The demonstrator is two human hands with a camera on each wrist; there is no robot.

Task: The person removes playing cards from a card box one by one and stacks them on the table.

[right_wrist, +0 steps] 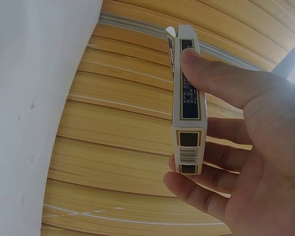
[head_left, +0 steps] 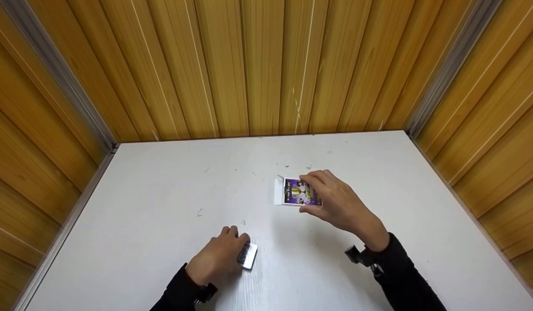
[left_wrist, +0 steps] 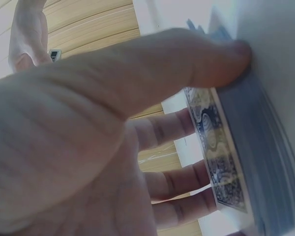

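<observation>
My left hand grips a stack of playing cards low over the front middle of the table. In the left wrist view the thumb presses along the side of the playing cards, and fingertips meet the patterned face. Farther back and to the right, my right hand holds a purple-and-white card box above the table, its opened flap pointing left. The right wrist view shows the card box held between thumb and fingers, with a barcode on its end. The inside of the box is hidden.
The white table has small dark scuff marks. Wood-patterned panels rise behind it and on both sides, with grey metal strips at the corners. A small black device sits on the right wrist.
</observation>
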